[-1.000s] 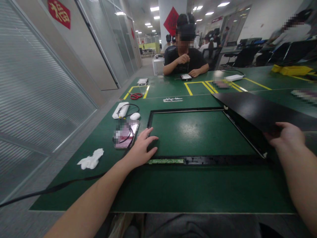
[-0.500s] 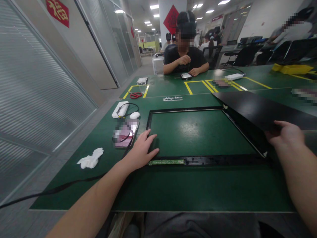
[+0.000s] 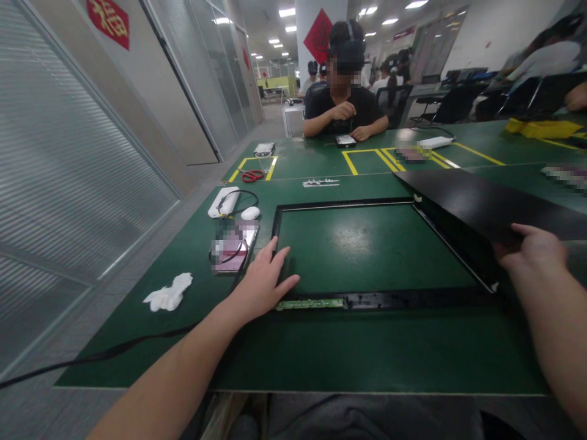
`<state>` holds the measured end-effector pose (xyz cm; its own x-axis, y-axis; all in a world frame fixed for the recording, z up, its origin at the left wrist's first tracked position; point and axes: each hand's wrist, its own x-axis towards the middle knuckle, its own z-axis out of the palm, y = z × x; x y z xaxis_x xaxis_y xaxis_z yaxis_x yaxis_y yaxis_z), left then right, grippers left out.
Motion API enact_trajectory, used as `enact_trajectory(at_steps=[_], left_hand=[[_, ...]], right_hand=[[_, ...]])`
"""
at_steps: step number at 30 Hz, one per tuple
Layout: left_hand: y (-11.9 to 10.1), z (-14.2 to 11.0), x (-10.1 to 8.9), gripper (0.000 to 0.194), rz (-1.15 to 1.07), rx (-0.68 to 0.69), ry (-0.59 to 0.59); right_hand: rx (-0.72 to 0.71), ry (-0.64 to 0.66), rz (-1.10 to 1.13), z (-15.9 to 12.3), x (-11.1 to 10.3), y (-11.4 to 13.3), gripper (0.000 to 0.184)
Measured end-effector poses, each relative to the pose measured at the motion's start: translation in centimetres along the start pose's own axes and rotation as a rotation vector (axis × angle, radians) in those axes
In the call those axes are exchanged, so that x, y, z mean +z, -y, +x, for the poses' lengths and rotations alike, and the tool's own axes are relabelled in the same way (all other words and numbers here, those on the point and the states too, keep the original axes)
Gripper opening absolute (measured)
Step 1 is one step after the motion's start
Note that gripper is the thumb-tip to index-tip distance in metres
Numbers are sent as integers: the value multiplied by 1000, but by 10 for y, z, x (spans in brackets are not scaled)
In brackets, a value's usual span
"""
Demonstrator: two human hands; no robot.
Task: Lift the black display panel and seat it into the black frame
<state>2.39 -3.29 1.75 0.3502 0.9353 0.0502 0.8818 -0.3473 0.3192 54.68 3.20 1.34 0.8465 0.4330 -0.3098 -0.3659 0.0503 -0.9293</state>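
Observation:
A thin black rectangular frame (image 3: pixel 348 201) lies flat on the green table (image 3: pixel 367 354); a green circuit strip (image 3: pixel 309 304) runs along its near edge. My left hand (image 3: pixel 263 281) lies flat, fingers spread, on the frame's near left corner. My right hand (image 3: pixel 529 249) grips the near edge of a large black panel (image 3: pixel 481 201), which is tilted up above the frame's right side. A phone (image 3: pixel 233 247) with a black cable lies just left of my left hand.
A crumpled white cloth (image 3: pixel 169 294), a white power bank (image 3: pixel 223 202) and a white mouse-like object (image 3: pixel 250 212) sit at the left. Red scissors (image 3: pixel 252 176) lie in a yellow-taped box. A person (image 3: pixel 343 104) sits across the table. A black cable (image 3: pixel 114 349) trails off the left edge.
My left hand has slid slightly right along the frame's corner. My right hand keeps its hold on the black panel, almost unmoved.

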Motion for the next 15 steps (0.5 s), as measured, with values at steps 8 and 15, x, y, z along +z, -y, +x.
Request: enact_trajectory(at_steps=[8,15], left_hand=[[0,3,-4,60,-125,10,-60],[0,3,-4,56,-206,31,-97]], right_hand=[[-4,32,44,6,-4,8,22],[-177,154,-27,-11,-10,19,18]])
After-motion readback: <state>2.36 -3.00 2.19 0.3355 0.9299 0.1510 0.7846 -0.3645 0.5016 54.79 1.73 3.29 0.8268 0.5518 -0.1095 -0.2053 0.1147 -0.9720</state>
